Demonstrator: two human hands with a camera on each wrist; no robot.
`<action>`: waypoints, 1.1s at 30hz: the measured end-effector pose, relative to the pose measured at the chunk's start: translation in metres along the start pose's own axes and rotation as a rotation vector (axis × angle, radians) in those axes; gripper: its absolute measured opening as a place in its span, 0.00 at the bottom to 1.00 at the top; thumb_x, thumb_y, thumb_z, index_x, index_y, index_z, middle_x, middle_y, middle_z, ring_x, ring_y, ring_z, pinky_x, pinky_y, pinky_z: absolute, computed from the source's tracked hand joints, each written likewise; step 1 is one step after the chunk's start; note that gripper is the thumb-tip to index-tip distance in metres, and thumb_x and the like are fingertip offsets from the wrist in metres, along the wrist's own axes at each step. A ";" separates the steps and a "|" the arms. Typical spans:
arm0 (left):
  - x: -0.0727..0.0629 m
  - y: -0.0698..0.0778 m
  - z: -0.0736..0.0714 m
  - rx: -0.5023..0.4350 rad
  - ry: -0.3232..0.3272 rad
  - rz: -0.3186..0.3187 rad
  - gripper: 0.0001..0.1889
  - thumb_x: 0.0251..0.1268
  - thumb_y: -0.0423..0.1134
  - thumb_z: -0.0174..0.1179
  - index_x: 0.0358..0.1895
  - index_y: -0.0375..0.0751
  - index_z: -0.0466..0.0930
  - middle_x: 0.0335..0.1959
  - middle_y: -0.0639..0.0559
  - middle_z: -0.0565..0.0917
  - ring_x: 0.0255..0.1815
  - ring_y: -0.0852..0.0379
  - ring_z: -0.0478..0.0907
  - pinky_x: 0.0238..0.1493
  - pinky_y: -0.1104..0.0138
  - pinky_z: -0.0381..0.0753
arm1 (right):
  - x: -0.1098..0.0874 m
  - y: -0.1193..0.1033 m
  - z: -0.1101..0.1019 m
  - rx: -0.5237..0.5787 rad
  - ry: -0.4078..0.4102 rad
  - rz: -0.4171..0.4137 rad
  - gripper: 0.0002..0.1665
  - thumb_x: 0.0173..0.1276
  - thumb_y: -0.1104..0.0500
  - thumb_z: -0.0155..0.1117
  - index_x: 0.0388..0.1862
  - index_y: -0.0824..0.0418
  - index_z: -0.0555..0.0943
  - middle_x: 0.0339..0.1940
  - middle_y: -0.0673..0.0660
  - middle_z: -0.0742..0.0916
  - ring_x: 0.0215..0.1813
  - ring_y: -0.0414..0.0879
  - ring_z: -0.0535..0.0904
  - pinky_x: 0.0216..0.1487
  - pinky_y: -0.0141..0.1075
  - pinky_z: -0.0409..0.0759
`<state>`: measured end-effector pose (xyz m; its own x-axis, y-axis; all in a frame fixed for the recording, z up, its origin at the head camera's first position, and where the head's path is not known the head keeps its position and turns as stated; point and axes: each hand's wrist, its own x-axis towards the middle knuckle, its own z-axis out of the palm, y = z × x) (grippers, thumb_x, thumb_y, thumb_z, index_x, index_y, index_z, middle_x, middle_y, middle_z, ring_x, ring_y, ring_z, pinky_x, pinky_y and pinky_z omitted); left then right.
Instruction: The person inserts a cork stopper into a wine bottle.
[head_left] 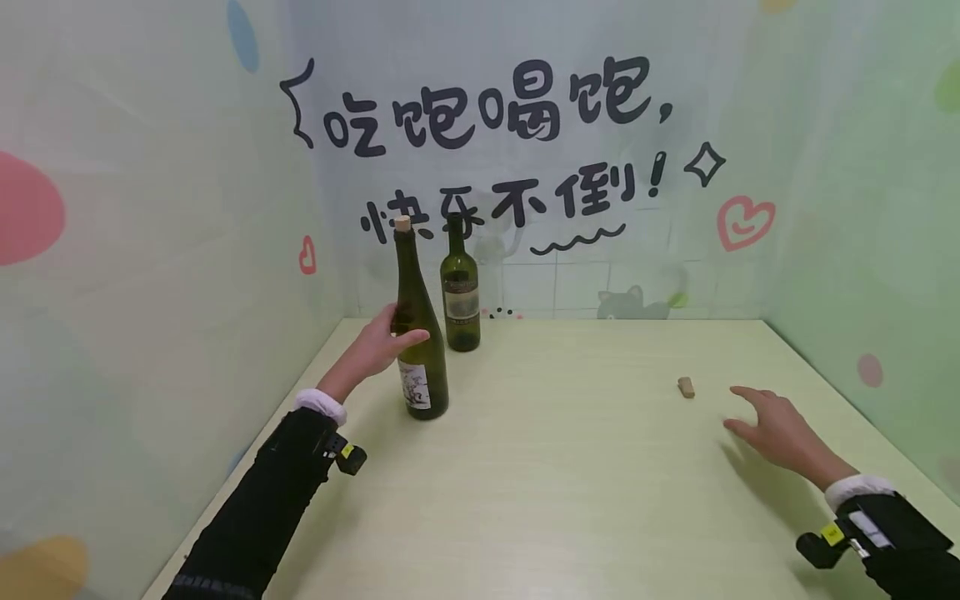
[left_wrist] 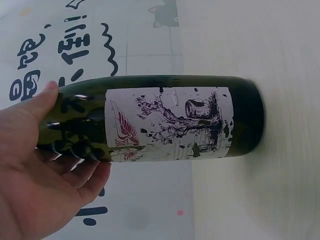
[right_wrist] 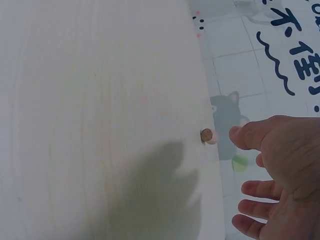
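On the left, a dark green wine bottle [head_left: 423, 358] with a cork [head_left: 402, 223] in its mouth leans slightly. My left hand [head_left: 372, 343] grips it around the upper body, thumb across the near side. The left wrist view shows its worn label [left_wrist: 170, 125] with a tree drawing. Whether its base touches the table cannot be told. A loose cork [head_left: 686, 387] lies on the table at the right. My right hand [head_left: 780, 429] hovers just right of this cork, fingers spread and holding nothing. In the right wrist view, the thumb and fingers are apart from the cork [right_wrist: 206, 135].
A second green wine bottle [head_left: 462, 304] with a dark label stands upright behind the held one, near the back wall. The pale table [head_left: 555, 492] is bounded by printed walls at the left, back and right [head_left: 877, 250].
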<state>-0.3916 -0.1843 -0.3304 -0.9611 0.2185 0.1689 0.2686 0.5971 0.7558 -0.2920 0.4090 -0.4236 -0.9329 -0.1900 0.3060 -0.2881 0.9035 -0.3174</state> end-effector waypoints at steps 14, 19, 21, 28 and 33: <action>0.021 -0.024 -0.013 -0.015 0.050 -0.012 0.41 0.77 0.55 0.59 0.80 0.38 0.53 0.73 0.34 0.69 0.72 0.33 0.66 0.71 0.36 0.65 | -0.005 0.016 -0.005 0.038 0.008 0.053 0.37 0.79 0.52 0.62 0.66 0.84 0.68 0.60 0.87 0.75 0.52 0.79 0.77 0.53 0.71 0.73; 0.027 -0.029 -0.015 -0.018 0.087 -0.042 0.43 0.77 0.56 0.58 0.83 0.39 0.47 0.77 0.33 0.64 0.74 0.32 0.64 0.72 0.36 0.62 | -0.006 0.018 -0.007 0.044 -0.006 0.074 0.38 0.81 0.49 0.58 0.66 0.84 0.67 0.61 0.87 0.74 0.49 0.76 0.80 0.51 0.69 0.75; 0.030 -0.033 -0.016 -0.025 0.110 -0.053 0.44 0.78 0.56 0.58 0.83 0.38 0.45 0.78 0.33 0.63 0.75 0.32 0.63 0.73 0.36 0.62 | -0.006 0.019 -0.007 0.047 -0.009 0.081 0.38 0.81 0.49 0.57 0.67 0.85 0.67 0.62 0.87 0.73 0.50 0.77 0.79 0.52 0.70 0.75; 0.041 -0.045 -0.019 -0.049 0.169 -0.069 0.45 0.78 0.56 0.57 0.83 0.37 0.44 0.78 0.32 0.63 0.75 0.33 0.63 0.74 0.38 0.61 | -0.007 0.021 -0.007 0.044 -0.018 0.095 0.38 0.82 0.49 0.56 0.67 0.85 0.66 0.63 0.87 0.72 0.52 0.79 0.78 0.53 0.70 0.75; 0.046 -0.049 -0.023 -0.049 0.202 -0.070 0.45 0.78 0.56 0.57 0.83 0.35 0.44 0.78 0.31 0.62 0.75 0.33 0.63 0.75 0.40 0.61 | -0.007 0.021 -0.007 0.049 -0.012 0.087 0.38 0.82 0.49 0.57 0.67 0.85 0.66 0.63 0.87 0.72 0.53 0.79 0.78 0.53 0.70 0.74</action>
<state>-0.4504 -0.2212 -0.3452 -0.9721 0.0161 0.2342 0.2019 0.5665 0.7990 -0.2900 0.4316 -0.4263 -0.9571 -0.1166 0.2651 -0.2162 0.8968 -0.3861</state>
